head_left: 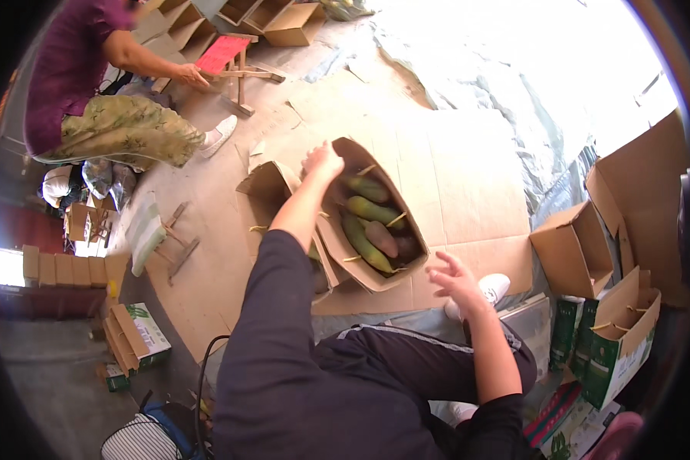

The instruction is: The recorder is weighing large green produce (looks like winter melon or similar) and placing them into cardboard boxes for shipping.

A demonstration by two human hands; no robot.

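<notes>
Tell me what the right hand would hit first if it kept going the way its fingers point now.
Probably the lower flap of the open cardboard box holding the green fruits. The right hand points left toward it with fingers spread; depth is unclear, so it may pass above.

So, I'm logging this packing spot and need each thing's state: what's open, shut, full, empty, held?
Carton: open, flaps up, long green and reddish fruits inside.
Left hand: on the carton's top flap; whether it grips, unclear.
Right hand: open, fingers spread, holding nothing, beside the carton.
Small brown box: open, looks empty.
Green printed box: open, contents not visible.
Red stool: upright, another person's hand near it.
</notes>
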